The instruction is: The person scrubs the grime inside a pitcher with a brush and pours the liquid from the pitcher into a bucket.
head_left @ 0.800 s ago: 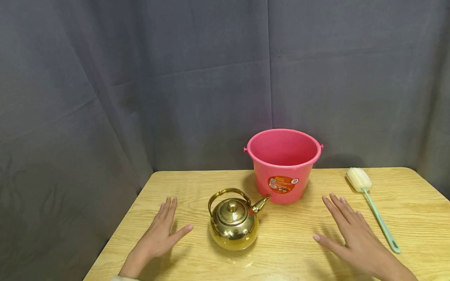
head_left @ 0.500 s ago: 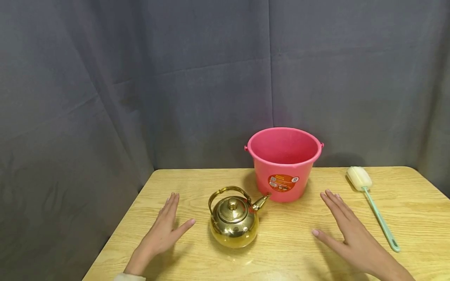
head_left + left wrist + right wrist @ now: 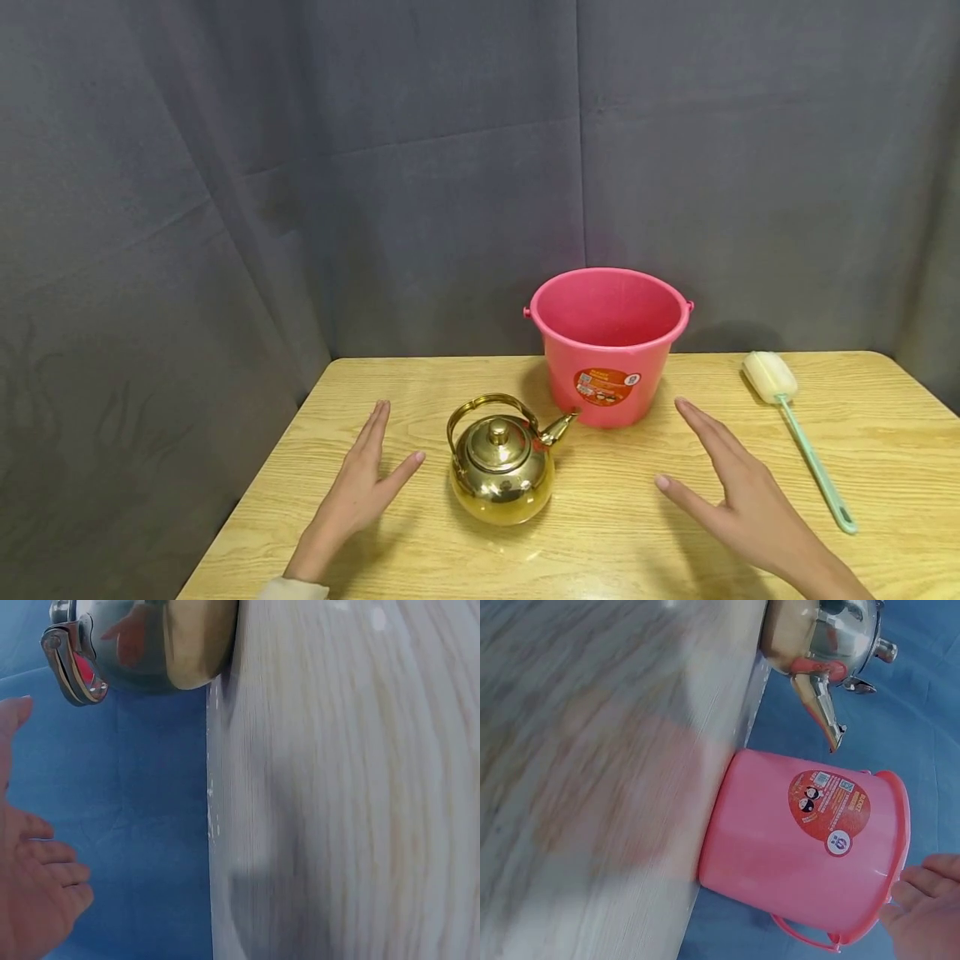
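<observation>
A cream sleeve (image 3: 293,589) ends near the left wrist; the left hand (image 3: 357,490) is bare and slim-fingered. The right hand (image 3: 744,504) is bare too; its fingers taper likewise.

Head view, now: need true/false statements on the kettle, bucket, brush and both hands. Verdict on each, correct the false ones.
1. The kettle has its lid on. True.
2. The pink bucket lies on its side. False: it stands upright.
3. The kettle's spout is on the side nearer the bucket. True.
4. The brush is inside the bucket. False: it lies on the table, to the bucket's right.
5. The left hand grips the kettle's handle. False: it is apart from the kettle, holding nothing.
6. The right hand holds nothing. True.
</observation>
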`<state>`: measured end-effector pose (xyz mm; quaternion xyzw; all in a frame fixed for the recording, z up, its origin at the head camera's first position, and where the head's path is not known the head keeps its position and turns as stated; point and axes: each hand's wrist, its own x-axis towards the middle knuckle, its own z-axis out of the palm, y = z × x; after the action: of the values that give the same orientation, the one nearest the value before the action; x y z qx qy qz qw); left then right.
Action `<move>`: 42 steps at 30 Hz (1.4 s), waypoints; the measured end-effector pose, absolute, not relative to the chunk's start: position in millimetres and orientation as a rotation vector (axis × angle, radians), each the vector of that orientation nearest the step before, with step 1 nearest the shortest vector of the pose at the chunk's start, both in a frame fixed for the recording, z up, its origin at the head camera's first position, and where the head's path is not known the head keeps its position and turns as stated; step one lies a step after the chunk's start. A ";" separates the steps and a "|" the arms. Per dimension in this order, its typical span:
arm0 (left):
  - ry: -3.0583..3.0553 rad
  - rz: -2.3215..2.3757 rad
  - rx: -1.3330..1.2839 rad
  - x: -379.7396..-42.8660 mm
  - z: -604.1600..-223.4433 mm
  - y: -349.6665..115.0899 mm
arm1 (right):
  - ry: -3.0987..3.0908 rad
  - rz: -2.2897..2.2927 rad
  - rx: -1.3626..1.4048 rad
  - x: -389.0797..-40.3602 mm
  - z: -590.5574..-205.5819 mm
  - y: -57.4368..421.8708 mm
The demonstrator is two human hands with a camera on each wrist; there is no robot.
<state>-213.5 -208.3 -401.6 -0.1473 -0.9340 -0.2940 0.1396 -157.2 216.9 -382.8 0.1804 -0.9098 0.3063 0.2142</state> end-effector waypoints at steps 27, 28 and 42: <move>-2.604 -1.063 -0.491 -212.8 -397.7 -190.8 | -2.440 0.967 0.488 -156.9 -374.6 206.2; -2.604 -1.078 -0.489 -212.7 -397.3 -189.9 | -2.436 0.972 0.499 -157.0 -374.1 205.9; -2.565 -1.248 -0.515 -214.4 -394.8 -177.7 | -2.383 0.950 0.564 -163.2 -370.4 201.1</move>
<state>-214.4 -177.7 -394.8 -0.1763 -0.8784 -0.4273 0.1215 -163.2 201.1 -370.4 0.2078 -0.8773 0.3498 0.2547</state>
